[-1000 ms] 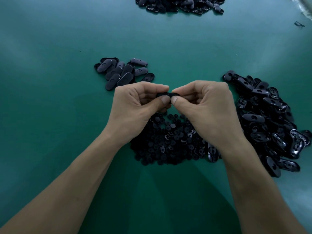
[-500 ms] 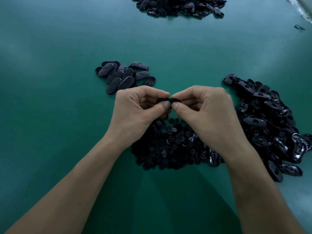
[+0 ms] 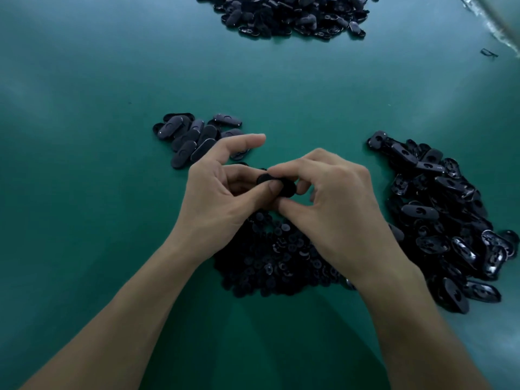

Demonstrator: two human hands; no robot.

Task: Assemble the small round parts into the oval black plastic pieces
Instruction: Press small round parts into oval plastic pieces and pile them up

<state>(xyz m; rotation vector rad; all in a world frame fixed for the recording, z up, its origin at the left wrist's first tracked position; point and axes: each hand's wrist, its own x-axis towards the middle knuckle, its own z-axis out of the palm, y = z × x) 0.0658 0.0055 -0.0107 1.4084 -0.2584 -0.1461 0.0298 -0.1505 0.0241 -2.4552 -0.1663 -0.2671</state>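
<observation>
An oval black plastic piece [image 3: 278,184] is held between both hands above the table's middle. My left hand [image 3: 225,201] grips its left end with thumb and middle fingers, the index finger stretched out free. My right hand [image 3: 334,201] pinches its right end with thumb and curled fingers. Whether a round part sits in it is hidden by the fingers. Under the hands lies a heap of small round black parts [image 3: 275,260]. To the right is a heap of oval pieces [image 3: 444,220], hollow sides up.
A small group of oval pieces [image 3: 194,139], smooth sides up, lies just beyond my left hand. A larger heap of black pieces [image 3: 292,15] sits at the far edge of the green table [image 3: 84,192]. A small black scrap [image 3: 489,52] lies far right.
The oval piece has turned from edge-on to showing its flat face. My left index finger has lifted off and stretched out. The view has tilted a little, so the piles sit lower.
</observation>
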